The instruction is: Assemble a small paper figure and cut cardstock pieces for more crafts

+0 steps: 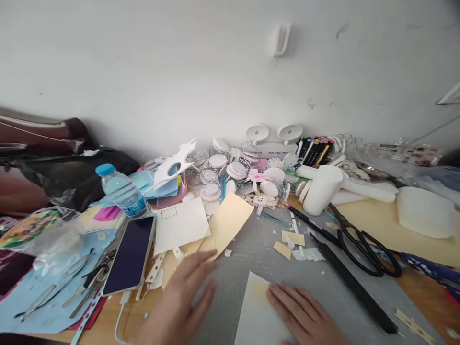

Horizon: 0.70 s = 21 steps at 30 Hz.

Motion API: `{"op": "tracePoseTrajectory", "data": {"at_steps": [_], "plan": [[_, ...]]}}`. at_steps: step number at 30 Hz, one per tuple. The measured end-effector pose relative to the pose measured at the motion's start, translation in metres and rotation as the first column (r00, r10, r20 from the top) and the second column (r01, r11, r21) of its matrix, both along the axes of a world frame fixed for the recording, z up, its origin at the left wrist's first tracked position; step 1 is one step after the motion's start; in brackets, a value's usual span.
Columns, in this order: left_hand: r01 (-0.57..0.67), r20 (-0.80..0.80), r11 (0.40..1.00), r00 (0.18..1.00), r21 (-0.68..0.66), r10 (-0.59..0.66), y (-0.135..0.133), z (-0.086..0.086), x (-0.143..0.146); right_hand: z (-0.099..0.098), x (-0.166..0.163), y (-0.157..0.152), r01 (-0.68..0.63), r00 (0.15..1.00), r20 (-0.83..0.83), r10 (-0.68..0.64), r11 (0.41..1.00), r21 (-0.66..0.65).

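Note:
My left hand [181,302] lies flat with its fingers stretched out, over the left edge of the grey cutting mat [258,249] and the corner of a tan paper sheet [226,221]. It is a little blurred. My right hand [304,314] rests palm down, fingers together and flat, on a white sheet of paper [255,316] at the front of the mat. Neither hand holds anything.
A phone [130,254] lies left of the mat beside a water bottle [122,191] and metal tweezers [53,292]. Black scissors [359,242], a black pen [354,287], paper scraps [293,237] and a white hammer-shaped roll [323,189] lie to the right. Craft clutter lines the wall.

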<state>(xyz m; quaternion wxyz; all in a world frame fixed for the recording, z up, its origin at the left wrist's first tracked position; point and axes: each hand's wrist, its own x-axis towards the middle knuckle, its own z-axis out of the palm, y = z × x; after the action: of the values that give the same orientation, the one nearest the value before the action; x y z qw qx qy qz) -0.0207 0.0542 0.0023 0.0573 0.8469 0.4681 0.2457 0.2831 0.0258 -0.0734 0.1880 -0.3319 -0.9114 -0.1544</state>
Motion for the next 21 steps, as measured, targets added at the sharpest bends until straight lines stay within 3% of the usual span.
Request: {"op": "tracePoseTrajectory", "data": {"at_steps": [3, 5, 10, 16, 21], "plan": [[-0.122, -0.176, 0.986, 0.974, 0.115, 0.141, 0.051, 0.02, -0.023, -0.006, 0.001, 0.008, 0.013, 1.0, 0.021, -0.014, 0.999, 0.046], [-0.152, -0.255, 0.981, 0.95, 0.124, 0.179, 0.094, 0.026, -0.036, -0.004, 0.0, 0.013, 0.057, 0.998, 0.017, -0.058, 0.998, 0.018], [-0.038, -0.48, 0.998, 0.876, 0.05, 0.057, 0.179, 0.027, -0.052, -0.001, -0.001, 0.017, 0.122, 0.991, -0.06, -0.122, 0.992, -0.01], [0.051, -0.583, 0.998, 0.81, -0.045, -0.067, 0.21, 0.021, -0.054, -0.002, 0.003, 0.01, 0.185, 0.957, -0.224, -0.182, 0.983, -0.009], [0.069, -0.503, 0.997, 0.861, -0.042, -0.081, 0.213, 0.037, -0.057, 0.002, 0.004, 0.006, 0.211, 0.921, -0.33, -0.21, 0.977, -0.033]]}}
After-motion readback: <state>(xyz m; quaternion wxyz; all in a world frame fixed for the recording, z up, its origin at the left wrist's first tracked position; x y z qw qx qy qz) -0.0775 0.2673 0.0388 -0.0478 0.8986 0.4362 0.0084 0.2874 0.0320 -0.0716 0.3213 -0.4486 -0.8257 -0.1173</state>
